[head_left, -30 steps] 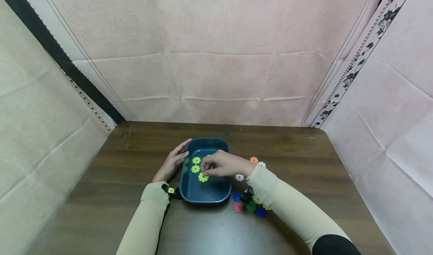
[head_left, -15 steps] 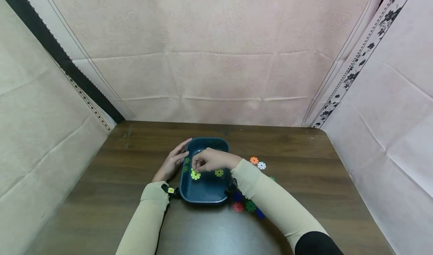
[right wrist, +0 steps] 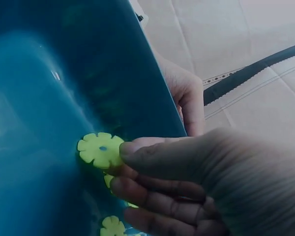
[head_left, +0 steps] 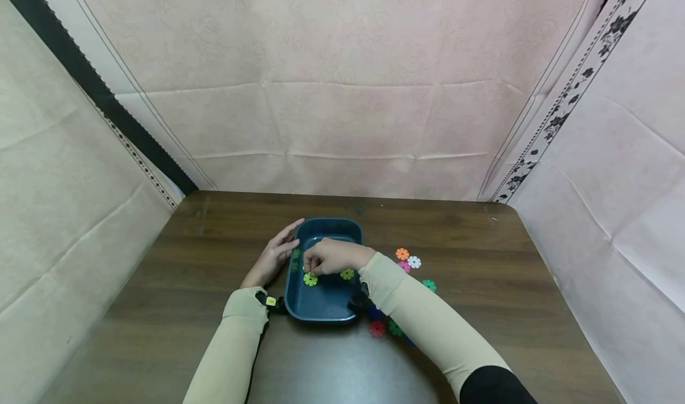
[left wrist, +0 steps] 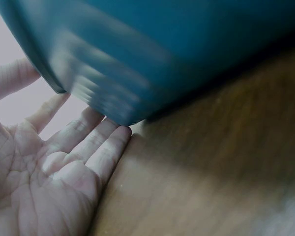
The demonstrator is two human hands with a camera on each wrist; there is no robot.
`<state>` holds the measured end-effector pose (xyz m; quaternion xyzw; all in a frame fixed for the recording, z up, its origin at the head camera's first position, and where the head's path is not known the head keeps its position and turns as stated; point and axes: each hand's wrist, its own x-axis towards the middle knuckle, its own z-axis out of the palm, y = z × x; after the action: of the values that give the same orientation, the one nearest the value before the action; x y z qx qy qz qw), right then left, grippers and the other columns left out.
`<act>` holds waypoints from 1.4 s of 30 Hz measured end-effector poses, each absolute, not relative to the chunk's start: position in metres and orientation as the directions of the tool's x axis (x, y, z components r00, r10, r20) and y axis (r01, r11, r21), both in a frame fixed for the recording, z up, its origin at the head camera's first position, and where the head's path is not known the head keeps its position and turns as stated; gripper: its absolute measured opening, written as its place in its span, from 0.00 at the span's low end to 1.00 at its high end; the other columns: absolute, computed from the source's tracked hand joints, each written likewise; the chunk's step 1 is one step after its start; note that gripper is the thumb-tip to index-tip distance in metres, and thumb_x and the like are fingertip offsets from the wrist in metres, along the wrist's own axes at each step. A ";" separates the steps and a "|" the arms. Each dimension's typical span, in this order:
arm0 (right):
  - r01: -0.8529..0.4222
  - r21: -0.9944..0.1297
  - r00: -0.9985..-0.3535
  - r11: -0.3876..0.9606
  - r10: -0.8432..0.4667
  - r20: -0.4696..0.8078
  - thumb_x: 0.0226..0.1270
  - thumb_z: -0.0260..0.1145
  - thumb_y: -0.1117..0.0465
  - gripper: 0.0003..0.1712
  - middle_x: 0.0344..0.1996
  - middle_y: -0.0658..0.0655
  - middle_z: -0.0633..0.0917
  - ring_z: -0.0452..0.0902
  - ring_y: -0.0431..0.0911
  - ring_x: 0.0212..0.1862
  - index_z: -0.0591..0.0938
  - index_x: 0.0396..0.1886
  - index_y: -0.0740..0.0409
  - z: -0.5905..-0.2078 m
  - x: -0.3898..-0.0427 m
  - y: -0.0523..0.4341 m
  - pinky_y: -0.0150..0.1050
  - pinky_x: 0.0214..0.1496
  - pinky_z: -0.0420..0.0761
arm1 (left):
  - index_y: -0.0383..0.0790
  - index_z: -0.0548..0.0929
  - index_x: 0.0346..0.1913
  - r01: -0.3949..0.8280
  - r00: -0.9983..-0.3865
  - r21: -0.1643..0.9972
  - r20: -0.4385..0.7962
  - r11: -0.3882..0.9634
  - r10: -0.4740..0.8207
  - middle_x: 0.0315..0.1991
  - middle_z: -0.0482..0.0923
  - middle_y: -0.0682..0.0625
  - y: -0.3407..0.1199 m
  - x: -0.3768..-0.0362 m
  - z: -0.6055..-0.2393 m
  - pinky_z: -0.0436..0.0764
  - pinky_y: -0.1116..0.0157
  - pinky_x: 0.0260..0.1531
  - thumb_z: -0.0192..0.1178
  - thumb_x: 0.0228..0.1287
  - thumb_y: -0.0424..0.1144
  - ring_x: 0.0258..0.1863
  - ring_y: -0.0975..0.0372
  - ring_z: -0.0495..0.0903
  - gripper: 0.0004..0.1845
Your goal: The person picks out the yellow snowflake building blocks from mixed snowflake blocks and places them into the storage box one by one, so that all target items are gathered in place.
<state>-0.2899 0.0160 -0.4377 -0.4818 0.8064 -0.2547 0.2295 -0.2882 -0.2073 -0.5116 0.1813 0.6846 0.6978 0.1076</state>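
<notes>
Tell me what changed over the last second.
The right hand slid left across the blue tray, toward its left wall, its fingertips now on a yellow-green disc. The left hand stayed flat against the tray's outer side; the tray did not move.

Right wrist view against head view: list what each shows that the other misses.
Only the right wrist view shows the right hand pinching a yellow-green disc close up. Only the head view shows the loose coloured discs on the table right of the tray. Both show the blue tray, with the left hand against its outer side.
</notes>
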 end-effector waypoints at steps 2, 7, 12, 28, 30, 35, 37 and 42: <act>-0.664 -0.620 -0.436 0.418 -0.890 -0.133 0.71 0.67 0.64 0.05 0.37 0.46 0.87 0.81 0.34 0.36 0.85 0.43 0.56 -0.437 -0.289 0.016 0.29 0.41 0.80 | 0.49 0.58 0.80 0.096 -0.912 0.995 0.103 -0.038 0.398 0.79 0.51 0.54 -0.207 -0.288 -0.511 0.59 0.44 0.69 0.48 0.79 0.38 0.77 0.53 0.53 0.30; -0.667 -0.606 -0.444 0.433 -0.885 -0.142 0.70 0.68 0.62 0.05 0.38 0.45 0.87 0.81 0.34 0.39 0.86 0.44 0.55 -0.434 -0.288 0.016 0.29 0.43 0.80 | 0.55 0.62 0.78 0.088 -0.917 0.995 0.098 -0.045 0.387 0.79 0.53 0.54 -0.207 -0.288 -0.510 0.59 0.44 0.69 0.49 0.79 0.38 0.76 0.54 0.54 0.29; -0.656 -0.609 -0.427 0.446 -0.884 -0.188 0.70 0.68 0.61 0.08 0.39 0.44 0.87 0.82 0.33 0.41 0.88 0.46 0.56 -0.431 -0.285 0.015 0.29 0.45 0.81 | 0.54 0.62 0.78 0.090 -0.917 0.995 0.099 -0.040 0.386 0.79 0.52 0.55 -0.207 -0.288 -0.511 0.60 0.46 0.69 0.49 0.79 0.38 0.77 0.54 0.53 0.28; -0.678 -0.615 -0.447 0.403 -0.890 -0.091 0.72 0.67 0.58 0.12 0.43 0.48 0.88 0.82 0.33 0.43 0.84 0.52 0.54 -0.394 -0.275 0.031 0.29 0.44 0.81 | 0.58 0.64 0.77 0.075 -0.925 0.997 0.082 -0.032 0.371 0.79 0.51 0.58 -0.206 -0.287 -0.512 0.56 0.42 0.70 0.54 0.76 0.44 0.78 0.55 0.50 0.29; -0.688 -0.615 -0.443 0.386 -0.894 -0.065 0.72 0.67 0.57 0.14 0.44 0.50 0.88 0.82 0.32 0.44 0.84 0.54 0.54 -0.391 -0.274 0.035 0.29 0.47 0.81 | 0.56 0.63 0.78 0.072 -0.925 0.997 0.079 -0.032 0.371 0.79 0.51 0.58 -0.205 -0.287 -0.513 0.58 0.44 0.70 0.54 0.76 0.44 0.77 0.56 0.51 0.30; -0.707 -0.628 -0.430 0.324 -0.902 0.019 0.70 0.69 0.53 0.19 0.46 0.53 0.88 0.82 0.33 0.46 0.83 0.56 0.56 -0.385 -0.274 0.048 0.39 0.54 0.81 | 0.56 0.64 0.78 0.069 -0.927 0.997 0.073 -0.026 0.369 0.78 0.53 0.57 -0.205 -0.287 -0.512 0.65 0.50 0.67 0.54 0.77 0.43 0.76 0.56 0.55 0.29; -0.707 -0.636 -0.434 0.309 -0.900 0.045 0.70 0.70 0.52 0.20 0.46 0.52 0.88 0.82 0.33 0.46 0.82 0.56 0.56 -0.384 -0.274 0.053 0.42 0.56 0.81 | 0.58 0.64 0.77 0.069 -0.927 0.997 0.074 -0.026 0.367 0.78 0.53 0.57 -0.205 -0.287 -0.511 0.67 0.53 0.65 0.53 0.77 0.42 0.75 0.55 0.56 0.29; -0.711 -0.646 -0.444 0.278 -0.890 0.105 0.68 0.71 0.52 0.20 0.46 0.53 0.87 0.83 0.37 0.48 0.82 0.55 0.55 -0.384 -0.273 0.064 0.39 0.57 0.80 | 0.60 0.65 0.76 0.070 -0.928 0.997 0.076 -0.028 0.366 0.78 0.54 0.55 -0.206 -0.287 -0.510 0.70 0.56 0.63 0.53 0.77 0.42 0.74 0.53 0.59 0.28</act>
<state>-0.2732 0.0637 -0.3842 -0.5084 0.7870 -0.3202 0.1400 -0.2866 -0.2057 -0.5104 0.1581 0.6890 0.6994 0.1056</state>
